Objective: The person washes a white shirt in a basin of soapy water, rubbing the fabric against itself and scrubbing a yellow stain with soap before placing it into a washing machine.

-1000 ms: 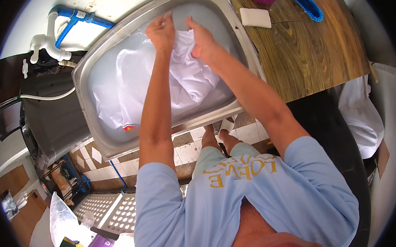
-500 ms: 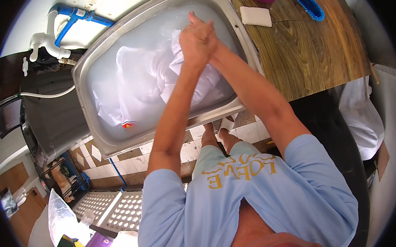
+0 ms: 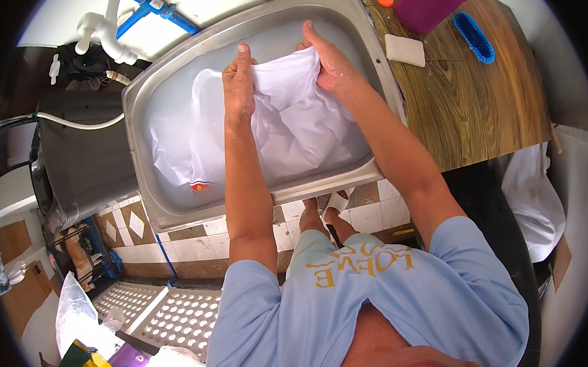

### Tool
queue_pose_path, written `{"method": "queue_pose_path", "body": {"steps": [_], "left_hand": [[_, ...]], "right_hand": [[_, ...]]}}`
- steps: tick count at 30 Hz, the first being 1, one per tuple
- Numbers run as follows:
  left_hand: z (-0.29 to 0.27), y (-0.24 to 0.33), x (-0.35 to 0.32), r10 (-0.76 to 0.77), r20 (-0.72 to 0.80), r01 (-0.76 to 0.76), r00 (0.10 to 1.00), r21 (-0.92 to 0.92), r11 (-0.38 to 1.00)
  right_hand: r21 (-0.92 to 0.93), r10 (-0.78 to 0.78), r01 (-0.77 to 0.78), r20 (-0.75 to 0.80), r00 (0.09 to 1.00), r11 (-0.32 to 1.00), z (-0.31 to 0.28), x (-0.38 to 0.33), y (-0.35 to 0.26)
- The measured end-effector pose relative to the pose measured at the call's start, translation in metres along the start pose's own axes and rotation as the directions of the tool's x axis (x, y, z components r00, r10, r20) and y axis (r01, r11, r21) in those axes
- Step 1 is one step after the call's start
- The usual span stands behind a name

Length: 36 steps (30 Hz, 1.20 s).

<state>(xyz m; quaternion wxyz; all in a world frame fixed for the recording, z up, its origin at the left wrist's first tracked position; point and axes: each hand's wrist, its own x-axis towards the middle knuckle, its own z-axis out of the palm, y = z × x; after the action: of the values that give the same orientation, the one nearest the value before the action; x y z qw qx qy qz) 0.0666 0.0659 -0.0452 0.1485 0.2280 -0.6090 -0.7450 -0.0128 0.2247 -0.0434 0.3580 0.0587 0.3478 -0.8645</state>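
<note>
A large white cloth garment (image 3: 301,126) lies partly sunk in cloudy water inside a metal sink (image 3: 202,213). My left hand (image 3: 239,81) grips one side of a raised stretch of it, thumb up. On the other side my right hand (image 3: 333,60) holds the same stretch, so the fabric spans between both hands just above the water. Folds hide some of the fingers. Toward the sink's left end, more white fabric floats, with a small red and yellow patch (image 3: 200,186) near the front wall.
Right of the sink, a wooden counter (image 3: 463,115) carries a cream block (image 3: 405,50), a blue oval brush (image 3: 474,38), a purple container (image 3: 434,0) and an orange cap (image 3: 385,0). A white tap (image 3: 103,34) and blue pipe (image 3: 165,13) stand at the back left.
My hands were together over the sink's far right; now they are apart, with the garment stretched between them. My left hand has moved left. The view has shifted slightly.
</note>
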Motion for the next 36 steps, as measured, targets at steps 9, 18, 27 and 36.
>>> {"method": "queue_pose_path", "body": {"steps": [9,18,27,36], "left_hand": [[-0.001,0.017,-0.007,-0.02,0.23,0.027,0.973,-0.024,0.999],[-0.002,0.013,-0.001,-0.153,0.433,0.177,0.888,-0.014,0.984],[0.007,0.018,-0.005,-0.191,0.382,0.262,0.904,-0.142,0.955],[0.035,0.019,-0.006,-0.289,0.273,0.389,0.918,-0.473,0.79]], "right_hand": [[-0.031,-0.048,0.054,0.171,0.984,0.998,-0.01,0.005,-0.007],[-0.094,-0.1,0.126,0.245,0.964,0.988,-0.015,0.009,-0.014],[-0.066,-0.121,0.137,0.209,0.971,0.988,-0.017,0.013,-0.013],[-0.716,-0.407,0.276,-0.012,0.913,0.641,-0.022,-0.007,0.004]]}}
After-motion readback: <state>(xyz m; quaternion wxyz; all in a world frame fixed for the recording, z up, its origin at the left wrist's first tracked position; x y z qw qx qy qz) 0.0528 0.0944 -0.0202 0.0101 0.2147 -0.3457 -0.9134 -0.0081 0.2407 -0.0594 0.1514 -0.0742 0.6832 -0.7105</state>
